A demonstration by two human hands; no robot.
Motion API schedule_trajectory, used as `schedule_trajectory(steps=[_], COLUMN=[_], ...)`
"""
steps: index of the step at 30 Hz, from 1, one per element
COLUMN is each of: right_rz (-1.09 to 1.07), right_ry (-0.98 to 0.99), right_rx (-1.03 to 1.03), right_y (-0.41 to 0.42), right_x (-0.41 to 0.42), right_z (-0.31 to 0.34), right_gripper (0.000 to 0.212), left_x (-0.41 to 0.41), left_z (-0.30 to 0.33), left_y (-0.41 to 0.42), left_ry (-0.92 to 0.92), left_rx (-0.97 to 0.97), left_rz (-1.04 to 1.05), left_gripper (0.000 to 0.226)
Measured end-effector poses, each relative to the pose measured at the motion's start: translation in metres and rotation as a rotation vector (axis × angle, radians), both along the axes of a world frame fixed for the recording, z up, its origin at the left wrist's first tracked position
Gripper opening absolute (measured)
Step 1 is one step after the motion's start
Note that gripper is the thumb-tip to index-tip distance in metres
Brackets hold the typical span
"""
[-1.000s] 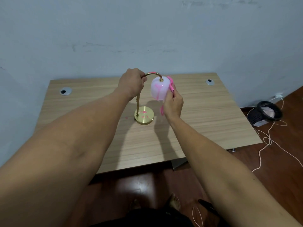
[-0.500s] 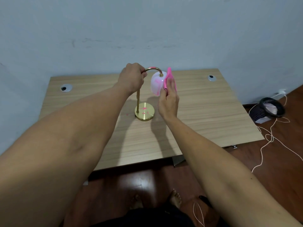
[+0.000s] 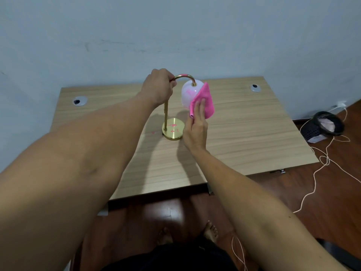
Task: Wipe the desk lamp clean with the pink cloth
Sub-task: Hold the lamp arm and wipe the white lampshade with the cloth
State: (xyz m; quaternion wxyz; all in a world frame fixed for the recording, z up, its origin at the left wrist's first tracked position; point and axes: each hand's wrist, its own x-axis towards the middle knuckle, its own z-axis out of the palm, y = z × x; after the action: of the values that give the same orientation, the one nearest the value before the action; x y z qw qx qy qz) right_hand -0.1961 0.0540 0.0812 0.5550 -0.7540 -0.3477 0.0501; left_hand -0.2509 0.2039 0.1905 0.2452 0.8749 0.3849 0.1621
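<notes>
A small desk lamp stands mid-desk: a round brass base with pink smears, a thin brass stem curving over, and a white dome shade with a pink mark on it. My left hand is closed around the top of the stem beside the curve. My right hand presses the pink cloth flat against the right front of the shade, fingers stretched over the cloth. The cloth hides that side of the shade.
The wooden desk sits against a pale wall, with cable grommets at the back left and back right. A small pink spot lies left of the base. On the floor at right are a black basket and a loose white cord.
My right hand has turned palm-in and spread the cloth wider over the shade's right front; earlier the cloth was bunched at the shade's right edge. My left hand keeps its hold on the stem.
</notes>
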Motion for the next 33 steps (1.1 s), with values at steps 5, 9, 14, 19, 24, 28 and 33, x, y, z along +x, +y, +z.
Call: schedule_trajectory(steps=[5,9,14,19,24,28,33], right_rz=[-0.178,-0.053,0.032,-0.126,0.011,-0.04,-0.021], right_ry=[0.16,0.055,-0.052,0.028,-0.346,-0.36,-0.525], right_rx=[0.064,0.044,0.062,0.07,-0.093,-0.044,-0.073], right_y=[0.026,0.035,0.015,0.038,0.03,0.02,0.045], right_x=[0.028,0.021,-0.003,0.019,0.015,0.018,0.017], right_z=[0.026,0.034,-0.007,0.024,-0.002,-0.011,-0.006], right_gripper=[0.057,0.055,0.059,0.057,0.056,0.054,0.054], left_x=[-0.002,-0.001,-0.002,-0.002,-0.002,-0.003,-0.005], left_z=[0.0,0.001,0.0,0.0,-0.001,0.0,0.0], left_y=[0.0,0.0,0.0,0.002,0.002,0.001,0.002], left_ry=[-0.002,-0.003,-0.007,-0.008,-0.017,-0.019,-0.025], left_rx=[0.003,0.003,-0.004,-0.006,-0.011,-0.001,-0.007], left_rz=[-0.015,-0.017,-0.026,-0.032,-0.035,-0.048,-0.04], left_gripper=[0.026,0.023,0.023,0.018,0.022,0.02,0.019])
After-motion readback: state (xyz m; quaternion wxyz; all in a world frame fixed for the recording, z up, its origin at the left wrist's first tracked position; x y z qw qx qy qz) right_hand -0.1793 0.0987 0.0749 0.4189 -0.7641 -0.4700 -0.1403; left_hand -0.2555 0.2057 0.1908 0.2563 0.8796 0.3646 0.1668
